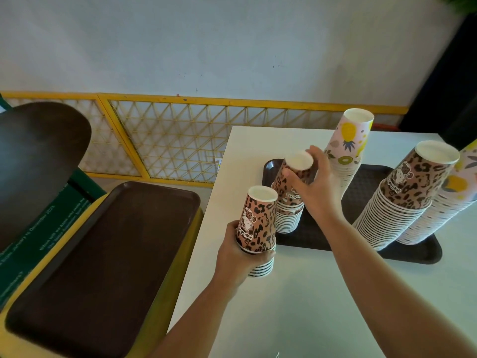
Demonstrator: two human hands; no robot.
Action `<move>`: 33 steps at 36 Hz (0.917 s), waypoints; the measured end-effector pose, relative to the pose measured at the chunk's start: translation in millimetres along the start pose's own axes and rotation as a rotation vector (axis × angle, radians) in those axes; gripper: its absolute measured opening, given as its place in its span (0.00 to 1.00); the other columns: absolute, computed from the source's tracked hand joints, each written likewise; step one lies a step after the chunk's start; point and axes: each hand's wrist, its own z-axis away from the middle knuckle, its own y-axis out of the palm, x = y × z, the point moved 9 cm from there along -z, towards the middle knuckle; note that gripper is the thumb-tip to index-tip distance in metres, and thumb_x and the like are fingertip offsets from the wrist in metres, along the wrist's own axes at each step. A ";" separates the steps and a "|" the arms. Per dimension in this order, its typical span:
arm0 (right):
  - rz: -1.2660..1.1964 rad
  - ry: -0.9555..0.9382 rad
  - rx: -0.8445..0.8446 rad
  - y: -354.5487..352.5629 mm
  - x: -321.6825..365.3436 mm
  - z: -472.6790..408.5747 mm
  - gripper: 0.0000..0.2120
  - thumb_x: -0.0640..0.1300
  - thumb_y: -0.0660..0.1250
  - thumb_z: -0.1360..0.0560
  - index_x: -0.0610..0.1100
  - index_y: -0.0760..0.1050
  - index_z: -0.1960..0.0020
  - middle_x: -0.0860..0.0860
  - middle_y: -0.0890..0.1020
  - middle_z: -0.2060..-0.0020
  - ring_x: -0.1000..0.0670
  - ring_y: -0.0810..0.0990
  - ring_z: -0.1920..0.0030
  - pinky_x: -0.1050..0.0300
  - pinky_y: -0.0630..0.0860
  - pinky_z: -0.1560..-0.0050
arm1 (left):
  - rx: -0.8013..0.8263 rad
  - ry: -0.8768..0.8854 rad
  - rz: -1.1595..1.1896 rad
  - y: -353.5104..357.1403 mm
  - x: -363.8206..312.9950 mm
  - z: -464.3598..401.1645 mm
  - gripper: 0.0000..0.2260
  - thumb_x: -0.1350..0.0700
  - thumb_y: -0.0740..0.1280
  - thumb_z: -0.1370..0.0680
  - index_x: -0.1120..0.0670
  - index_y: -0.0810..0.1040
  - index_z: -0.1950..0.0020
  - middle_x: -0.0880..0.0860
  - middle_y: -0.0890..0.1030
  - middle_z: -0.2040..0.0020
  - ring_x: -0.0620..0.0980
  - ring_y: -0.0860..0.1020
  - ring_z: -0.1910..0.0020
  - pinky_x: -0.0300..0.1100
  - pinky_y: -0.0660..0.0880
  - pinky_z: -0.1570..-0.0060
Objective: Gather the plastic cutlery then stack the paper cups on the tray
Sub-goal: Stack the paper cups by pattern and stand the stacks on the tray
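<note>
Five upside-down cup stacks: three leopard-print, two pineapple-print. Left hand (pixel 240 251) grips short leopard stack (pixel 259 229) on table (pixel 296 293), near tray (pixel 371 189). Right hand (pixel 309 182) grips leopard stack (pixel 291 195) on tray.

Both forearms (pixel 361 254) bare, no sleeves/jewelry visible.

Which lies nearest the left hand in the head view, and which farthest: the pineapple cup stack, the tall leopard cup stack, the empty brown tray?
From the left hand:
1. Empty brown tray, to its left.
2. Pineapple cup stack, behind, on the black tray.
3. Tall leopard cup stack, far right.
</note>
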 end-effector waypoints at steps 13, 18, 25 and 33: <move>-0.127 -0.024 0.264 38.5 35.2 64.4 0.32 0.55 0.73 0.34 0.49 0.66 0.34 0.58 0.75 0.43 0.59 0.74 0.42 0.63 0.72 0.41 | -0.040 -0.003 0.076 -5.1 -2.4 -1.4 0.33 0.60 0.80 0.39 0.45 0.69 0.41 0.43 0.79 0.49 0.40 0.78 0.48 0.35 0.75 0.52; -0.122 0.050 0.328 49.8 23.0 72.1 0.29 0.54 0.73 0.33 0.48 0.68 0.35 0.55 0.78 0.46 0.57 0.76 0.45 0.65 0.74 0.47 | -0.016 0.025 0.046 -1.0 -5.2 -0.3 0.36 0.60 0.81 0.40 0.43 0.66 0.40 0.40 0.77 0.49 0.35 0.77 0.50 0.28 0.75 0.58; -0.136 0.043 0.276 41.3 19.8 62.4 0.24 0.50 0.71 0.30 0.48 0.68 0.37 0.58 0.78 0.50 0.60 0.75 0.50 0.78 0.69 0.58 | 0.020 0.085 -0.004 2.0 -4.6 0.6 0.37 0.60 0.81 0.40 0.42 0.66 0.39 0.41 0.78 0.46 0.38 0.77 0.46 0.32 0.76 0.51; -0.210 0.006 0.157 11.1 34.7 36.4 0.22 0.55 0.69 0.30 0.47 0.70 0.41 0.57 0.80 0.53 0.63 0.78 0.53 0.71 0.75 0.59 | 0.015 0.117 -0.063 3.2 -3.7 3.8 0.35 0.57 0.81 0.40 0.47 0.68 0.39 0.41 0.78 0.47 0.38 0.77 0.47 0.28 0.75 0.54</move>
